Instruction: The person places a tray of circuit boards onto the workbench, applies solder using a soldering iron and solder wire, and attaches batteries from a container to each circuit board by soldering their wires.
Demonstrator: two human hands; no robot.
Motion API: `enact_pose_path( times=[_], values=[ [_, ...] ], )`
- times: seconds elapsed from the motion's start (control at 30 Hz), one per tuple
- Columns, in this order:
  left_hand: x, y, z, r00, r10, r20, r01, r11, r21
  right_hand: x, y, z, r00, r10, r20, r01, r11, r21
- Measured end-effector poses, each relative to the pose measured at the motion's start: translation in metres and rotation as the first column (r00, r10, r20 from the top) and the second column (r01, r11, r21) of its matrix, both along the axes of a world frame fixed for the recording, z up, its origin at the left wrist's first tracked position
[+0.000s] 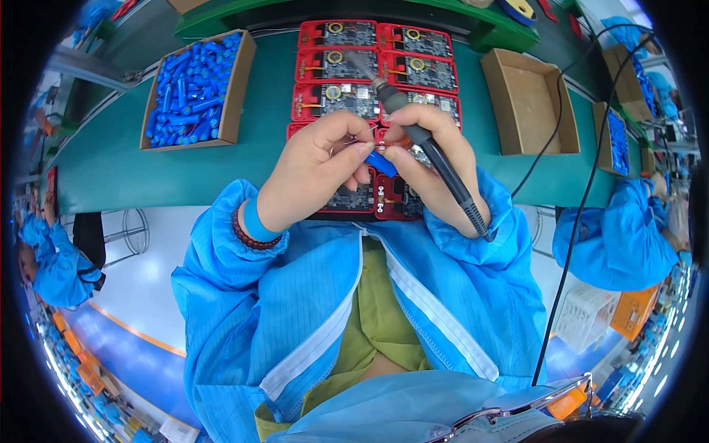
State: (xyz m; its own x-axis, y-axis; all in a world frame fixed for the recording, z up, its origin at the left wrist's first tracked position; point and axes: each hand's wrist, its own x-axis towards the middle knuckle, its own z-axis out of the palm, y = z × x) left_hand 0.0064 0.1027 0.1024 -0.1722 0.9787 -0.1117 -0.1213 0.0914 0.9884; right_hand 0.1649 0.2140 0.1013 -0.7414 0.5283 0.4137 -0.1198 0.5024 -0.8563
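My left hand [317, 166] is closed in a pinch, thumb against fingers, at the upper end of a blue cylindrical battery cell [382, 163]. Thin wire shows by its fingertips. My right hand [439, 162] keeps a soldering iron [421, 136] tucked against it, the dark handle crossing the hand and the metal tip pointing away from me. Its thumb and forefinger come close to the cell; whether they touch it I cannot tell. Beneath both hands lie red casings [337, 65] in two columns, with circuit boards and yellow rings inside. My hands hide the nearer casings in part.
An open cardboard box [246, 92] full of blue cells stands left on the green table [103, 166]. Another cardboard box [571, 111] stands right. Black cables [591, 177] hang down the right side. A green shelf [443, 33] crosses the back. People in blue sleeves [617, 240] sit either side.
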Motion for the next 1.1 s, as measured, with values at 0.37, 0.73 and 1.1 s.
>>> enact_pose_path(
  times=[0.37, 0.73, 1.1],
  values=[
    [0.011, 0.013, 0.005, 0.588, 0.213, -0.781, 0.092, 0.941, 0.326, 0.004, 0.006, -0.008, 0.998, -0.041, -0.045, 0.045, 0.995, 0.089],
    [0.018, 0.016, 0.003, 0.663, 0.241, -0.709, 0.059, 0.927, 0.371, 0.009, 0.008, -0.012, 0.998, -0.031, -0.047, 0.034, 0.998, 0.062],
    [0.0, 0.013, 0.011, 0.675, 0.409, -0.614, -0.206, 0.904, 0.376, 0.04, 0.047, -0.011, 0.927, -0.349, -0.133, 0.371, 0.811, 0.453]
  ],
)
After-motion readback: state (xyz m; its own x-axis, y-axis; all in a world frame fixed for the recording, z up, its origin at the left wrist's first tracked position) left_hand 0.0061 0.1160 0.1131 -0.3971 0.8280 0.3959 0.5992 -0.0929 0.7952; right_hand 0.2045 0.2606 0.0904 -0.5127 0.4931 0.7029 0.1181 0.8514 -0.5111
